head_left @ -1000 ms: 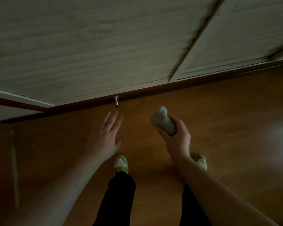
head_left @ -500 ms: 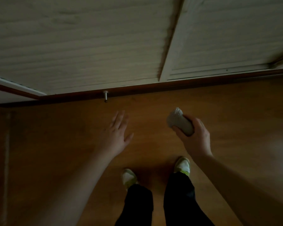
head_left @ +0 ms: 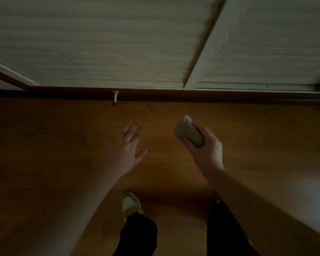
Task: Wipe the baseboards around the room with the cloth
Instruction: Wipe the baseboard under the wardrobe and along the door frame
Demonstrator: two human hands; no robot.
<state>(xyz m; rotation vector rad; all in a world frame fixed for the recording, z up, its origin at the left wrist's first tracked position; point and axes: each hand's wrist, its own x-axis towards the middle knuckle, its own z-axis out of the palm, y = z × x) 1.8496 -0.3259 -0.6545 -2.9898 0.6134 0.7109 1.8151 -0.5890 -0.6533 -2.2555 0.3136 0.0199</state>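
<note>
Two hands hang above the wood floor [head_left: 44,145], the right hand [head_left: 204,150] clenched round the rolled white cloth [head_left: 187,133], the left hand [head_left: 127,148] spread and empty, both now squarer to the dark baseboard [head_left: 211,95] than a second ago, wiping not yet begun.

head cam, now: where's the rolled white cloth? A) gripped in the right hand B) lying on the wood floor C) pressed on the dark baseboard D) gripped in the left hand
A: the right hand grips the rolled white cloth above the floor; the left hand holds nothing, fingers spread.
</note>
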